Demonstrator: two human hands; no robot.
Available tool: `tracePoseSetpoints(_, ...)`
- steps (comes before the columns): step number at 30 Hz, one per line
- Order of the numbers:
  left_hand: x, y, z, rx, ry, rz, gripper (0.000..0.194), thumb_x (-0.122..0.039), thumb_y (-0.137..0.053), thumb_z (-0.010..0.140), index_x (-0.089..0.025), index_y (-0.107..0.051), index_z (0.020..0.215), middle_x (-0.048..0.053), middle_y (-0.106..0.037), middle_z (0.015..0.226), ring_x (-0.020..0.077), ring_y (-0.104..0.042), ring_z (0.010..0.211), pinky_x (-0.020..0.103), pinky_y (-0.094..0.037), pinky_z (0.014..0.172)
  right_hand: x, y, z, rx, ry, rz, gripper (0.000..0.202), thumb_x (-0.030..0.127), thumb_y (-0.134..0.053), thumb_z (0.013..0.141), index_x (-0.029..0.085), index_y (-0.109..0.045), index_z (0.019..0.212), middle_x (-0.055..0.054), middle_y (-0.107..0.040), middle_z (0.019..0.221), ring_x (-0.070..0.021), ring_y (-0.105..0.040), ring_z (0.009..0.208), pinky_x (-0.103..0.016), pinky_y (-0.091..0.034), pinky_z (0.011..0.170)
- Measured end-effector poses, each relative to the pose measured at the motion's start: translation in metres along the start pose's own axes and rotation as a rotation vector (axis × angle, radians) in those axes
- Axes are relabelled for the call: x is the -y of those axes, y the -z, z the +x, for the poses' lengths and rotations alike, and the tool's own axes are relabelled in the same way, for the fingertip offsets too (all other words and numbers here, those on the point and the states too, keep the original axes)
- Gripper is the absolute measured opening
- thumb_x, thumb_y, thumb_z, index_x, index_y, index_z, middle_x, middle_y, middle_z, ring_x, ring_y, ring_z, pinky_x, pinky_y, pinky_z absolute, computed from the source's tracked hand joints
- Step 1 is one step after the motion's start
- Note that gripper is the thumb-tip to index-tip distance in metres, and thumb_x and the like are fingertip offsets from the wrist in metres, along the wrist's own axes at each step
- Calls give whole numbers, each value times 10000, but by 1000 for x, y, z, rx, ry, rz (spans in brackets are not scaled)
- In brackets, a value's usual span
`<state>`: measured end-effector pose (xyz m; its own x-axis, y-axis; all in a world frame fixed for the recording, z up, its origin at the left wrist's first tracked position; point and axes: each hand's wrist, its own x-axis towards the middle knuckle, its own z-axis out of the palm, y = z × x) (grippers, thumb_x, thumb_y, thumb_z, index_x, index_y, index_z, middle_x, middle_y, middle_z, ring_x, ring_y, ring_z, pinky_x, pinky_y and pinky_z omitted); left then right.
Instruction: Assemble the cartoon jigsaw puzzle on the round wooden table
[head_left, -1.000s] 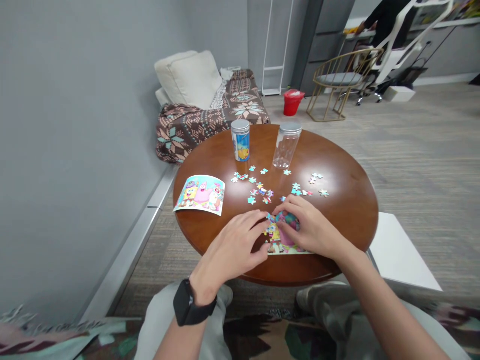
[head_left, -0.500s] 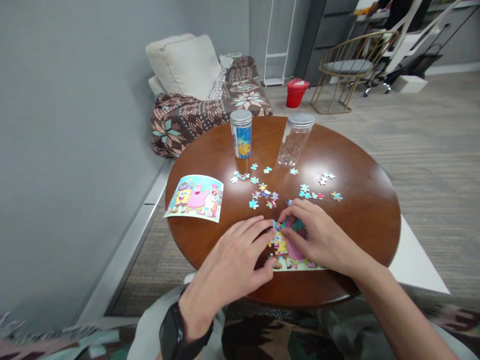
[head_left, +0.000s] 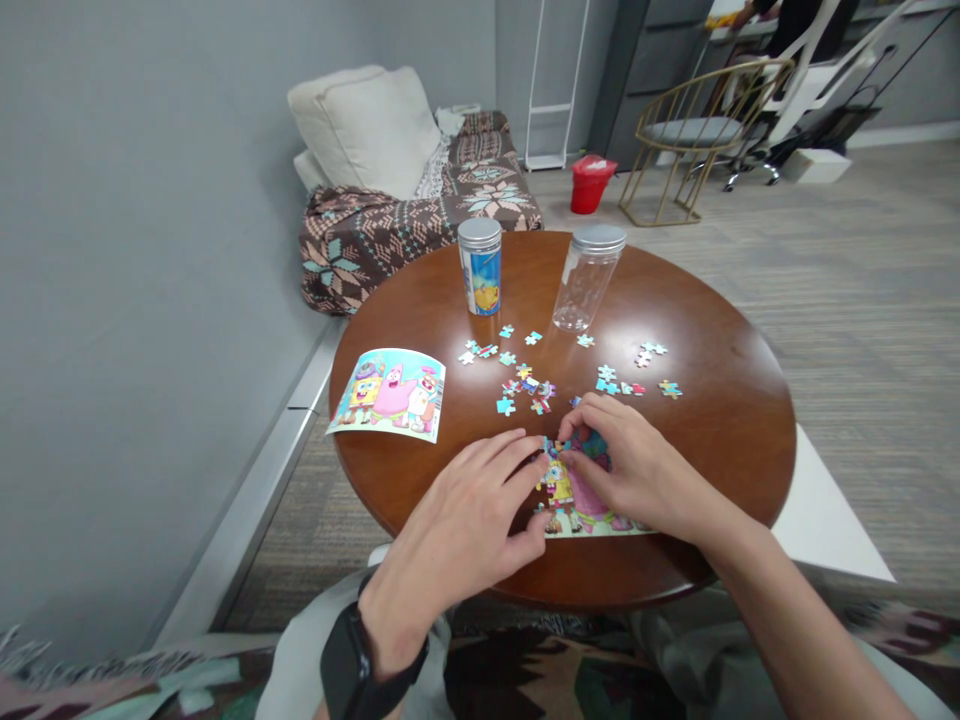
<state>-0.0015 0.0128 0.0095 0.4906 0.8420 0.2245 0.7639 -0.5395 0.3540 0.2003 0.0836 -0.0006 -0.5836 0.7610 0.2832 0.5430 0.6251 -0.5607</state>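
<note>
A partly joined jigsaw puzzle with a yellow and a pink cartoon figure lies near the table's front edge. My left hand rests at its left side, fingers apart and fingertips touching the edge. Over the puzzle's upper part, my right hand pinches a small puzzle piece between thumb and fingers, mostly covered by them. That hand also hides the puzzle's right side. Beyond both hands lie several loose puzzle pieces. To the left, a printed reference picture shows three cartoon figures.
On the round wooden table stand a jar with a blue label and a clear jar, both with silver lids. Behind are a cushioned seat, a red bin and a gold-framed chair. A person sits at the back right.
The camera view has shifted slightly. Both hands keep nearly the same places at the puzzle, with only slight movement in the right fingers.
</note>
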Motion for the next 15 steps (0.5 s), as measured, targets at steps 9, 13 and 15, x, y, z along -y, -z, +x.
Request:
tracePoseSetpoints(9,-1,2,-1,20,16,-10,423,-224,-563,861,-187,-543,1282,77,-568,1380,229,-503,1300,417,-428,1114,0,6,-2,23,-66,144,46,177,-563,845,204,-572,809,-21,-619,790,-170,-559,759,-309,-429,716)
tracePoseSetpoints(13,0,2,-1,34,17,-11,427,-236,-560,872,-183,-532,1295,84,-564,1386,234,-495,1309,422,-420,1118,0,10,-3,9,-158,224,46,225,-590,840,201,-611,806,-10,-635,751,-150,-563,687,-281,-429,651)
tracePoseSetpoints(15,0,2,-1,39,16,-10,428,-239,-558,877,-182,-526,1299,82,-562,1389,236,-486,1316,425,-415,1121,0,10,-3,-1,-173,242,58,239,-602,834,199,-620,797,-11,-641,747,-145,-561,669,-276,-431,639)
